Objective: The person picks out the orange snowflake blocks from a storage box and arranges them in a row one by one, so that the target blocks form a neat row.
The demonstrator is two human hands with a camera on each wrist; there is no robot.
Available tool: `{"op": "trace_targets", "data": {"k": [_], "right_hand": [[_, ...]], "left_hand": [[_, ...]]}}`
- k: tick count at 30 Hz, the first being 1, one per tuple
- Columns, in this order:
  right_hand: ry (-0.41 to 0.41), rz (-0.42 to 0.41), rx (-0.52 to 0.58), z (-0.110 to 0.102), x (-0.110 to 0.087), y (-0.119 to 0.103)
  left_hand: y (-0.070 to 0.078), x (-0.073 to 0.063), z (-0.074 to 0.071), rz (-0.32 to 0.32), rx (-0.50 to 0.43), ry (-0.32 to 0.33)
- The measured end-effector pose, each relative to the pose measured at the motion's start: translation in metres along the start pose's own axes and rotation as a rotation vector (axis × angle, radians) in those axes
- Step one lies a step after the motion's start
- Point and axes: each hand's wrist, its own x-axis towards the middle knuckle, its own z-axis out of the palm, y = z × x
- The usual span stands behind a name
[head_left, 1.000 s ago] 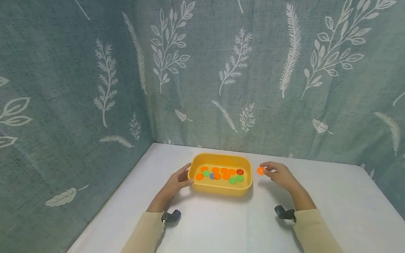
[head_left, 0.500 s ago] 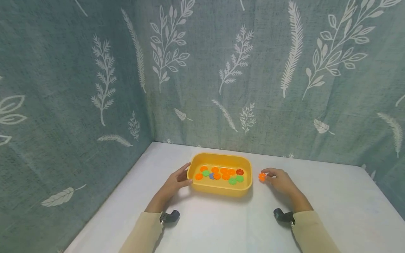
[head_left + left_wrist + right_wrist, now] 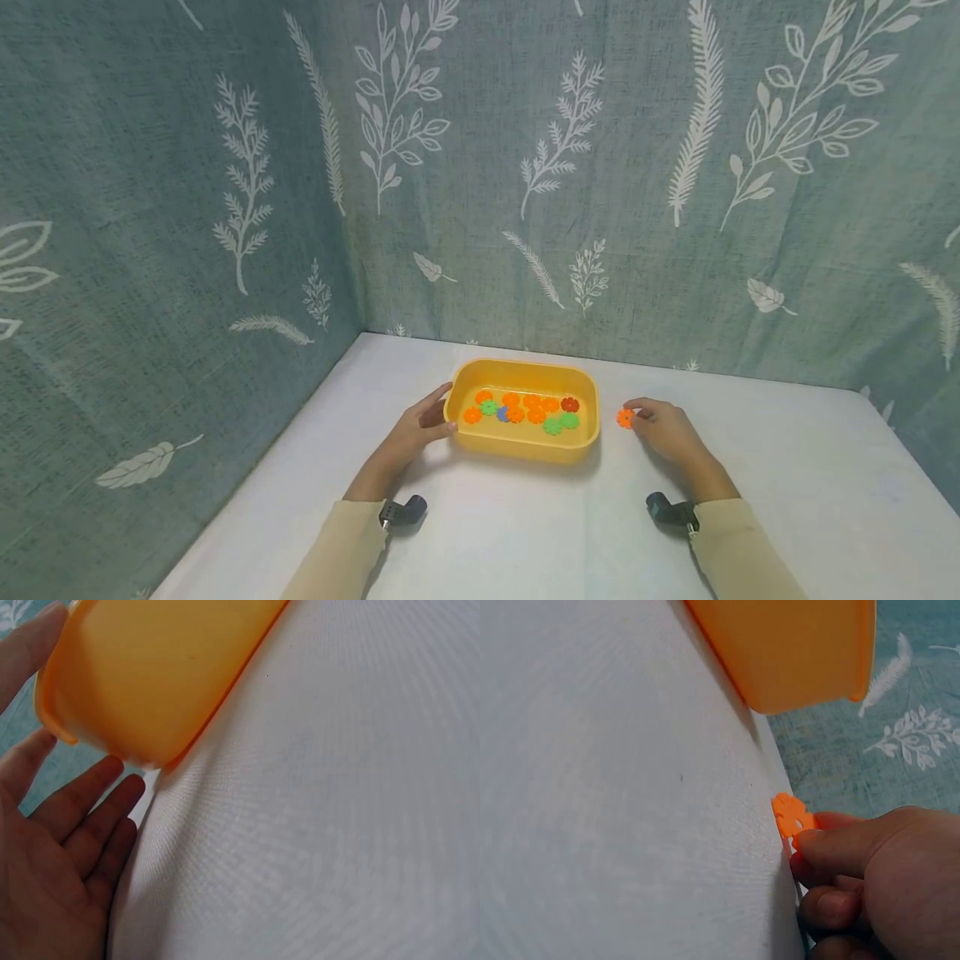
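Note:
A yellow plastic basin (image 3: 517, 450) stands on the white table with several flower-shaped discs in it: orange, green (image 3: 570, 420), blue (image 3: 502, 414) and red (image 3: 570, 404). My left hand (image 3: 412, 432) holds the basin's left end, thumb at the front corner and index finger farther back at the rim; in the left wrist view its other fingers (image 3: 97, 825) lie beside the wall. To the right of the basin, my right hand (image 3: 663, 427) pinches an orange notched, flower-shaped plastic disc (image 3: 786, 814) between thumb and index finger, close to the table surface.
The white tabletop (image 3: 517, 533) runs out in front and to the right. A green-blue curtain with white leaf prints (image 3: 480, 250) hangs behind and along the left side. Both wrists carry a small black camera (image 3: 405, 511) at the sleeve.
My right hand has moved slightly toward me, down and right in the head view, with the orange disc still pinched. The left hand keeps its place at the basin, and the basin stays put.

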Motion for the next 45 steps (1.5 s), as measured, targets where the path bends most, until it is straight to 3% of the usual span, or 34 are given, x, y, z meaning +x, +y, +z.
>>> {"op": "trace_targets", "data": {"k": [6, 16, 39, 45], "right_hand": [[0.006, 0.035, -0.059, 0.005, 0.001, -0.003], [0.012, 0.008, -0.123, 0.005, 0.004, -0.002], [0.033, 0.006, -0.076, 0.005, 0.005, 0.002], [0.008, 0.032, -0.033, -0.004, 0.002, -0.006]], "left_hand": [[-0.001, -0.001, -0.001, -0.008, -0.001, -0.015], [0.001, 0.0, -0.001, 0.011, 0.012, -0.01], [-0.002, 0.003, -0.003, -0.008, -0.01, -0.032], [0.0, 0.002, -0.002, 0.004, -0.029, -0.045]]}}
